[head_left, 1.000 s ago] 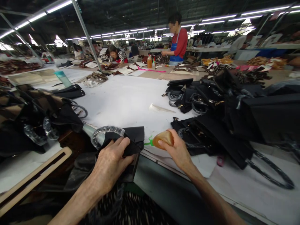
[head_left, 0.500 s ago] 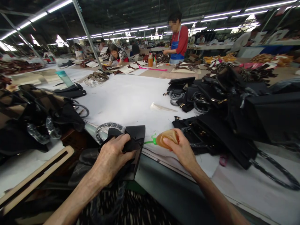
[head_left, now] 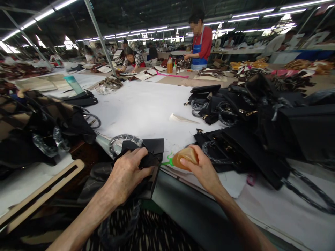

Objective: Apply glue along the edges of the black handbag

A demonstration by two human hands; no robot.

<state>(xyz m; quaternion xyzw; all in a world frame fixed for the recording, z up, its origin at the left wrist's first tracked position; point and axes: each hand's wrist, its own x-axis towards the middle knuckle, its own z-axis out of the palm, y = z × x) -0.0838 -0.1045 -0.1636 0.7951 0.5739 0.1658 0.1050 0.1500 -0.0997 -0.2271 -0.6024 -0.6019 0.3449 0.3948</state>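
Note:
My left hand [head_left: 125, 174] grips a black bag piece [head_left: 151, 148] at the table's front edge, fingers folded over its flap. A plastic-wrapped handle [head_left: 123, 139] curls just behind it. My right hand [head_left: 202, 169] holds an amber glue bottle [head_left: 184, 157] on its side. The bottle's green nozzle [head_left: 167, 162] points left and touches the edge of the black piece.
Black handbags [head_left: 261, 118] are heaped on the right of the white table [head_left: 141, 108], more bags [head_left: 47, 125] on the left. A cream strip [head_left: 183, 119] lies mid-table. A wooden frame [head_left: 42, 195] sits low left. A person in red [head_left: 200, 42] and seated workers are at far tables.
My right hand has brought the bottle's nozzle left until it meets the black piece. My left hand keeps its grip.

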